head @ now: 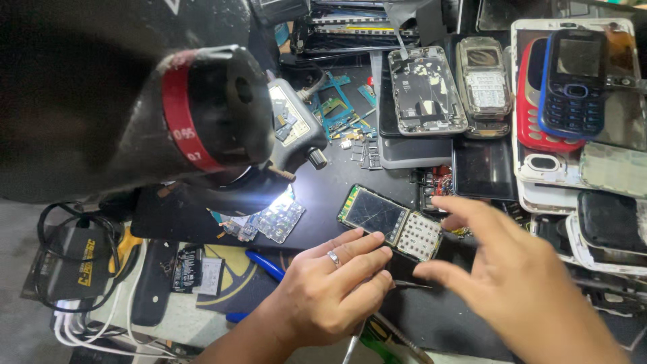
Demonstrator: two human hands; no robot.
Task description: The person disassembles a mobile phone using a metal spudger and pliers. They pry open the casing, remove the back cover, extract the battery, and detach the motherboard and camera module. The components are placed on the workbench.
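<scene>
A bare phone circuit board (391, 223) with a dark screen and a white keypad lies on the black mat (337, 182). My left hand (330, 290), a ring on one finger, rests just below the board and grips thin metal tweezers (404, 284); its fingertips touch the board's near edge. To the right of the board, my right hand (519, 283) hovers open with fingers spread, fingertips near the keypad end, holding nothing.
A black microscope head (202, 114) with a red ring looms at upper left, its light falling on small boards (273, 219). Many phones and phone shells (566, 87) are stacked at right and back. Blue-handled pliers (266, 264), cables (81, 323) and a charger lie at lower left.
</scene>
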